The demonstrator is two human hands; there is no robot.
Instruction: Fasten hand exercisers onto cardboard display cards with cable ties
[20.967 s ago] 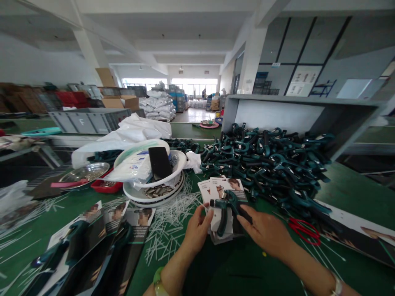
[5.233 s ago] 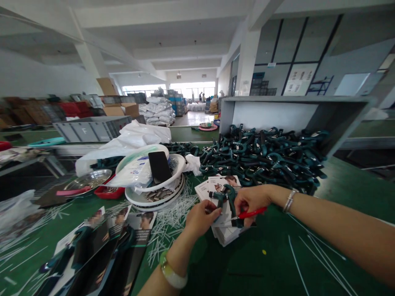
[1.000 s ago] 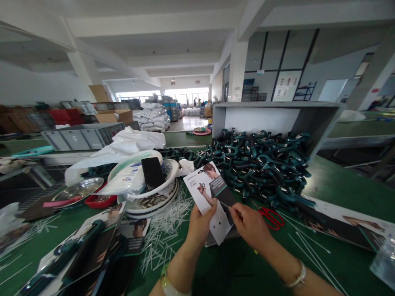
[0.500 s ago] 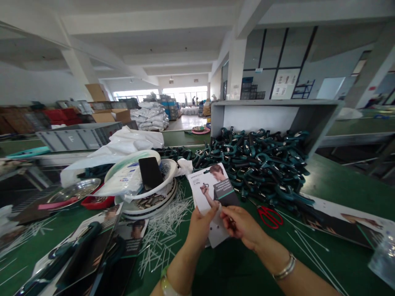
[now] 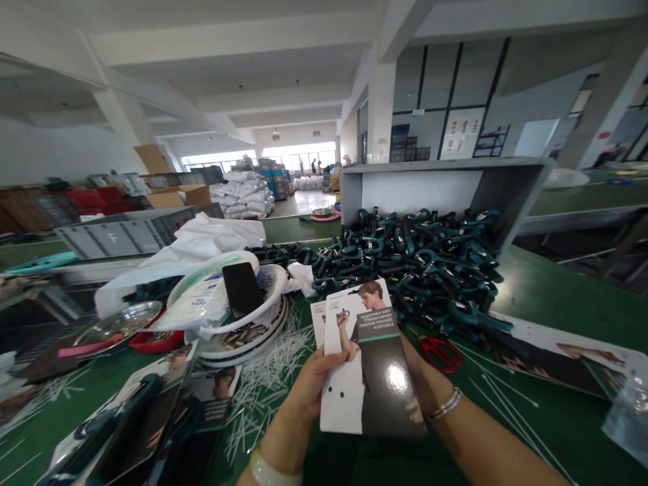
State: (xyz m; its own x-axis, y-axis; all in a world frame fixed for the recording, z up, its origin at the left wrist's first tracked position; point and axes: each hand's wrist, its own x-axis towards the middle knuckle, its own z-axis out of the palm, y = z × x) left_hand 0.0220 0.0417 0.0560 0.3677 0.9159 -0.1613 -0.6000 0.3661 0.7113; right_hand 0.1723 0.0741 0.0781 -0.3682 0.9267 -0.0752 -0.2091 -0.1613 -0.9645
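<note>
A printed backing card for a grip strengthener stands tilted toward me in front of my chest, white on its left half and black on its right. A second card peeks out behind its left edge. My left hand grips the cards at the left side, thumb on the front. Behind the right half of the front card is my right hand; only its back edge and wrist show, its fingers hidden. Beyond the cards lies a heap of dark green grip strengtheners. Red-handled scissors lie right of my right wrist.
A grey crate lies on its side behind the heap. White plastic ties are strewn on the green table, left of my hands. Stacked bowls hold metal parts, with a phone on top. Carded grip strengtheners lie at front left.
The front card now faces me more fully, its black half spread to the right, with another card behind it. My right hand has gone from the card's front to behind it.
</note>
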